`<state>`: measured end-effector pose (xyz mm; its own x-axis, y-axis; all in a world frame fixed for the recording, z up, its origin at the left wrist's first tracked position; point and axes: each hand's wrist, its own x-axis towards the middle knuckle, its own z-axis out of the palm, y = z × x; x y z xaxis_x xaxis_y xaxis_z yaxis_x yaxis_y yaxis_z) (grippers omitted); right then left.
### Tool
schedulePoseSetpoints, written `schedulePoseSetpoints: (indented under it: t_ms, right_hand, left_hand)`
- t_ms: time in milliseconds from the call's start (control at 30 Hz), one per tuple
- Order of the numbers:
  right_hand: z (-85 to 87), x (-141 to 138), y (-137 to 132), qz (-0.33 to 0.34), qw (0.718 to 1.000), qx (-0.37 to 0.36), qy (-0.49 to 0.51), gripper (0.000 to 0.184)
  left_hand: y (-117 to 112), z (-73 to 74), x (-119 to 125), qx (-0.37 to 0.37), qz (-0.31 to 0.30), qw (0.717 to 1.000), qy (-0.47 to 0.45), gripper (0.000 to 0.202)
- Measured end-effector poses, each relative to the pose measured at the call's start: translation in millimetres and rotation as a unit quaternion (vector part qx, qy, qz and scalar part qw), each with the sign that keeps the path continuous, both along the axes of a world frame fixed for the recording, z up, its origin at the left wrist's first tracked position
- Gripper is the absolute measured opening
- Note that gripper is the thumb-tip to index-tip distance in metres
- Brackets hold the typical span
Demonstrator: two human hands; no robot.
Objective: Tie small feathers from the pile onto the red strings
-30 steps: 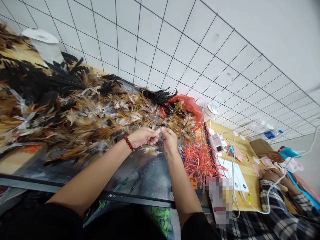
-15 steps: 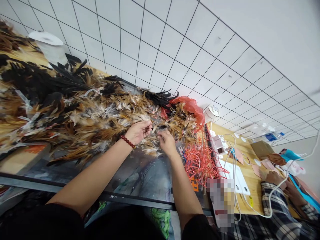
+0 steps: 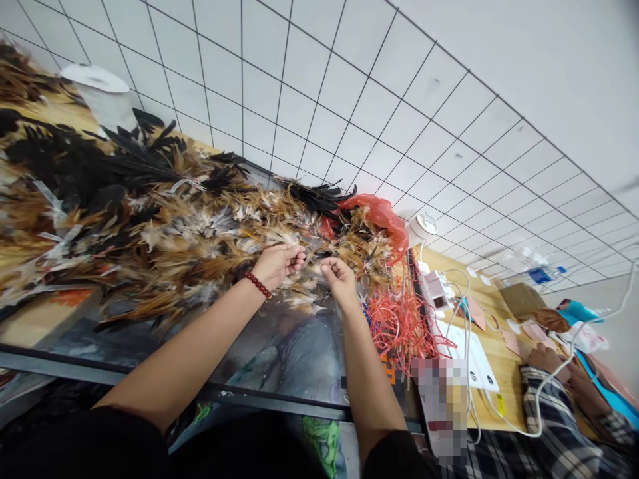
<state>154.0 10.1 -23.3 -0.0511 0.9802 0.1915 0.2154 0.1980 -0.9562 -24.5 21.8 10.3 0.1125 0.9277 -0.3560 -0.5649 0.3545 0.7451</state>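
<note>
A wide heap of brown, tan and black feathers covers the table. At its near edge my left hand, with a dark red bead bracelet on the wrist, has its fingers curled round a few small feathers. A hand's width to the right, my right hand is closed with fingertips pinched together; what it pinches is too small to make out. Both hands hover just above the feathers over a dark glossy sheet.
A red plastic bag lies at the heap's right end, with a tangle of red strings below it. White cables and chargers lie further right. Another person's plaid sleeve rests at the far right. A white roll stands back left.
My hands, touching at the fingertips a second ago, have come apart. The left drew back toward the heap; the right dipped into the feathers and rose again, pinched.
</note>
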Motion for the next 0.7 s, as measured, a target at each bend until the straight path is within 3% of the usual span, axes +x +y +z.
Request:
schedulePoseSetpoints:
  t_ms: [67, 200, 367, 567, 633, 700]
  right_hand:
    - [-3.6, 1.8, 2.8, -0.050, 0.998, 0.023, -0.006, 0.023]
    - [-6.4, 7.4, 4.8, -0.115, 0.976, 0.092, -0.158, 0.025]
    - [-2.4, 7.7, -1.4, -0.096, 0.941, 0.093, -0.311, 0.028]
    - [-3.0, 3.9, -5.6, -0.056, 0.874, 0.066, -0.478, 0.027]
    - [-4.0, 4.0, -5.1, -0.068, 0.879, 0.068, -0.466, 0.021]
    - [-3.8, 4.5, -3.5, -0.092, 0.910, 0.074, -0.398, 0.018]
  left_hand:
    - [0.4, -0.1, -0.1, 0.000, 0.001, 1.000, -0.004, 0.006]
    - [0.3, 1.4, -0.6, -0.001, -0.004, 1.000, -0.010, 0.009]
    - [-0.8, 2.6, -0.4, 0.004, -0.011, 1.000, -0.007, 0.012]
    - [-0.9, -2.1, 1.0, 0.018, -0.028, 0.999, -0.004, 0.009]
    - [-0.2, -5.0, 0.9, 0.022, -0.030, 0.999, -0.001, 0.010]
    - [0.2, -7.2, 0.6, 0.024, -0.029, 0.999, 0.005, 0.010]
